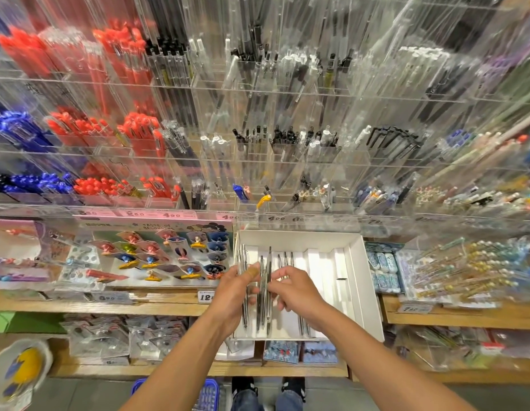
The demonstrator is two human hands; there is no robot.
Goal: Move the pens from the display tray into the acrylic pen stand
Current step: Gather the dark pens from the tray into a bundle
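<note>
Left hand [234, 289] grips pens [246, 292] upright mid-frame, right hand [290, 289] pinching one pen [268, 292] beside; stand [258, 161] directly above tray [364, 280].

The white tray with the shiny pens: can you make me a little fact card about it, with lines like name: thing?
tray: white display tray, right side bare
pens: silver pens lying in its left half
left hand: left hand holding a bunch of silver pens
right hand: right hand pinching one pen over the tray
behind: acrylic pen stand, mostly full
</note>
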